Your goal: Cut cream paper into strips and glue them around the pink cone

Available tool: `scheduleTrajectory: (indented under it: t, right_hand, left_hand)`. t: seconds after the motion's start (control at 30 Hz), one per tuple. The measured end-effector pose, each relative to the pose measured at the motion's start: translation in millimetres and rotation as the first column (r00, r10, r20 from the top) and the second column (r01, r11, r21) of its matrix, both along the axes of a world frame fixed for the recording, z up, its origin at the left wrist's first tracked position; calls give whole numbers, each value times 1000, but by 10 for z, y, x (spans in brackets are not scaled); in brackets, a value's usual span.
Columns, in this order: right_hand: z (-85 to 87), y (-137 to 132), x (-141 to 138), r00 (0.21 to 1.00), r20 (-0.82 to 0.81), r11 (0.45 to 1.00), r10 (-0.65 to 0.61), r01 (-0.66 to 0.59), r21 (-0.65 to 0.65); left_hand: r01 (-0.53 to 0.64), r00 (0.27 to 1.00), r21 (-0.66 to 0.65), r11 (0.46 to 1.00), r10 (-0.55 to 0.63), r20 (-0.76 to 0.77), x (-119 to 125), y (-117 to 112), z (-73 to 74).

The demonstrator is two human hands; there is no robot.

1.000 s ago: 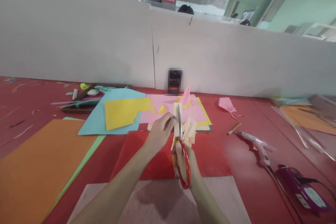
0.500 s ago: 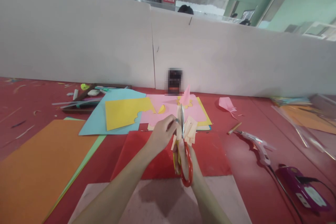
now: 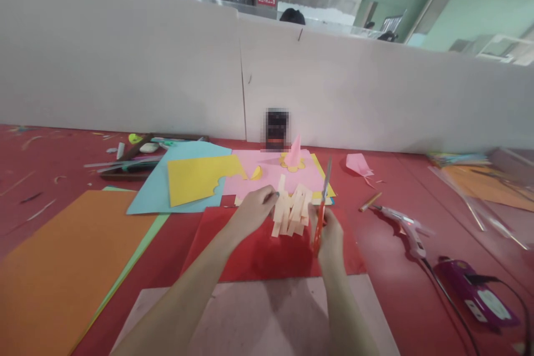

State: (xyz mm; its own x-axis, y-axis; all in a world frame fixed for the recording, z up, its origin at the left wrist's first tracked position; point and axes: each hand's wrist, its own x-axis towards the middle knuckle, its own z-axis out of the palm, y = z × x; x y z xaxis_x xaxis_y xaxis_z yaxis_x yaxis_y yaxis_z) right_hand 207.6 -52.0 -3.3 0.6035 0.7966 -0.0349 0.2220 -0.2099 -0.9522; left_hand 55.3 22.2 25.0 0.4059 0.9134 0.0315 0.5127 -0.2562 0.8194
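My left hand [image 3: 251, 213] pinches a cream paper piece [image 3: 292, 210] cut into several parallel strips, held above a red sheet [image 3: 267, 253]. To its right, my right hand [image 3: 329, 233] grips red-handled scissors [image 3: 322, 207]. The blades point up and away, clear of the paper. A pink paper cone [image 3: 295, 153] stands on a yellow scalloped disc behind them.
Pink [image 3: 267, 175], yellow [image 3: 196, 178], light blue [image 3: 167, 189] and orange sheets [image 3: 58, 267] lie on the red table. A glue gun [image 3: 406, 228] and its purple base [image 3: 478, 292] sit at the right. A white partition [image 3: 167, 72] closes the back. Tools [image 3: 133, 158] lie at the far left.
My right hand has pulled the scissors out of the strip paper and moved them to the right. The left hand still holds the paper, now lower.
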Motion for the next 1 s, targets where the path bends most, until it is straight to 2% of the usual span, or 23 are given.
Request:
scheduleTrajectory:
  t: [0.03,0.1,0.2,0.33,0.43,0.6,0.73,0.8,1.0]
  right_hand:
    - [-2,7,87,985,167,996,-50,61,-60]
    - [-43,16,258,894,430,974,-125,194,-120]
    - [-198,30,482,816,566,964,-118,230,-131]
    - [-415,69,653,812,564,968,-152,239,-82]
    - [-463,94,675,808,551,967,-210,256,-7]
    - [-317,80,628,798,518,950,-309,281,134]
    - [-169,56,501,765,482,895,-428,282,346]
    - [-140,65,398,758,498,885,-421,224,409]
    - [-153,105,156,798,514,909,-315,99,404]
  left_hand:
    - [-4,1000,3,1000,4,-7,4,8,-34]
    - [-3,1000,-6,1000,3,16,33,7,-99]
    - [-11,999,-27,1000,12,33,112,-27,-190]
    - [-115,988,24,993,117,-105,192,-75,-291]
    - [-168,975,14,986,168,-146,207,-93,-328]
    - [-177,974,5,984,175,-142,208,-102,-325]
    - [-188,973,11,982,187,-134,199,-105,-340]
    - [-181,975,14,983,182,-128,191,-102,-363]
    - [-215,964,35,976,218,-155,190,-88,-419]
